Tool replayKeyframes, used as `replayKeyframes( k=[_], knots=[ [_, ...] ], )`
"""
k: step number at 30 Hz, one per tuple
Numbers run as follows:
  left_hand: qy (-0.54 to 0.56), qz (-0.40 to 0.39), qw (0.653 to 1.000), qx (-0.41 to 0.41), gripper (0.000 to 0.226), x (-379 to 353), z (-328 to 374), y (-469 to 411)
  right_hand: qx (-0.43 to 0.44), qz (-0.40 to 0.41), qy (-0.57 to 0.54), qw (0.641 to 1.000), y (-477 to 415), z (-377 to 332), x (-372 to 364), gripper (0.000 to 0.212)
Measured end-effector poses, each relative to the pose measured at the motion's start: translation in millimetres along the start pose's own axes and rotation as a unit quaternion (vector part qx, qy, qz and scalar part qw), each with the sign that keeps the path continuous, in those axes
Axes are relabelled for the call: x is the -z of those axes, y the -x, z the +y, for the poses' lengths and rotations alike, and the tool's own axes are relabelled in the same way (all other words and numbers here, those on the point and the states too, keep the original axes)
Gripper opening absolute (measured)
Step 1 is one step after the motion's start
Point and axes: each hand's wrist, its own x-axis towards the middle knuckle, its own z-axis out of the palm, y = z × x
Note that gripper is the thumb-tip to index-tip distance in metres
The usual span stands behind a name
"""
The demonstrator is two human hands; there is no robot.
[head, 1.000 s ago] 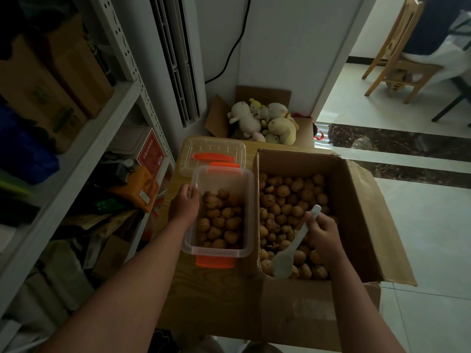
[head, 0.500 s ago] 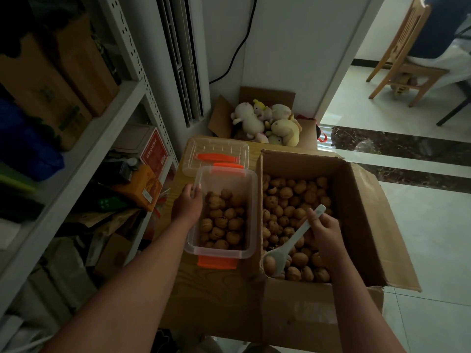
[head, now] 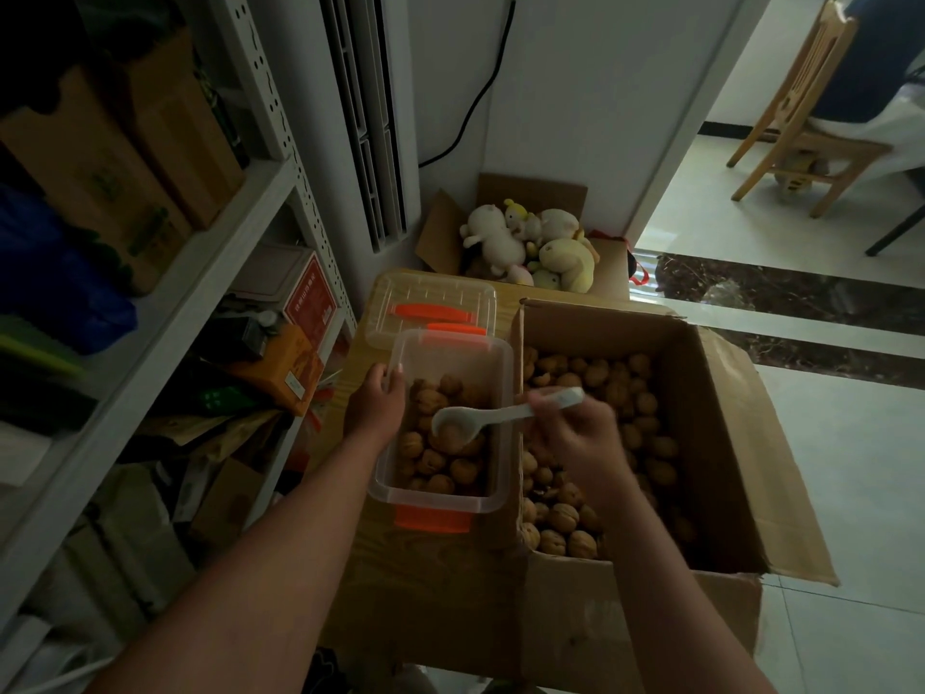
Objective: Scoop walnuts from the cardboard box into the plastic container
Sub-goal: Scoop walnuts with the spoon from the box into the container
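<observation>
Right hand (head: 575, 435) is curled round the spoon (head: 500, 416) handle; it is blurred, so I cannot tell the finger detail. The spoon bowl reaches left of it, over the plastic container (head: 435, 499), carrying what looks like one walnut (head: 449, 434). Left hand (head: 375, 408) grips the container's left wall. The cardboard box (head: 640, 613) lies under and right of my right hand. To tip well, I lower the bowl near the pile, roll the wrist slowly and brace the container.

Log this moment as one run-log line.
step: transfer | right hand grips white spoon over plastic container | left hand holds its rim | cardboard box holds walnuts
</observation>
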Motion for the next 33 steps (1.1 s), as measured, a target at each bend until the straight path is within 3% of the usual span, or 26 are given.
replayKeyframes(
  k=[3,6,8,12,16,20,25,33],
  knots=[
    [0.002,-0.001,1.0,-0.002,0.048,0,0,0,-0.011,-0.068,0.048,0.996,4,7,-16,0.011],
    [0.008,-0.004,1.0,-0.003,0.048,0,1,0,-0.006,-0.059,0.026,0.998,4,6,-14,0.013],
    [0.003,-0.003,1.0,-0.001,0.048,0,1,0,0.012,0.001,-0.008,1.0,2,3,-5,0.013],
    [0.007,-0.003,1.0,-0.003,0.048,0,0,1,0.042,0.2,-0.041,0.978,2,-1,27,0.026],
    [0.002,-0.003,1.0,-0.009,0.046,0,0,1,0.02,0.32,0.058,0.945,5,10,59,0.025],
    [-0.003,-0.004,1.0,-0.004,0.049,0,-1,-1,-0.001,0.351,0.236,0.906,14,30,74,0.03],
    [-0.001,-0.005,1.0,-0.003,0.046,-1,-2,-2,-0.048,0.335,0.32,0.885,20,55,78,0.033],
    [-0.002,-0.004,1.0,-0.003,0.045,0,-1,0,-0.168,0.346,0.271,0.882,1,60,75,0.037]
  ],
)
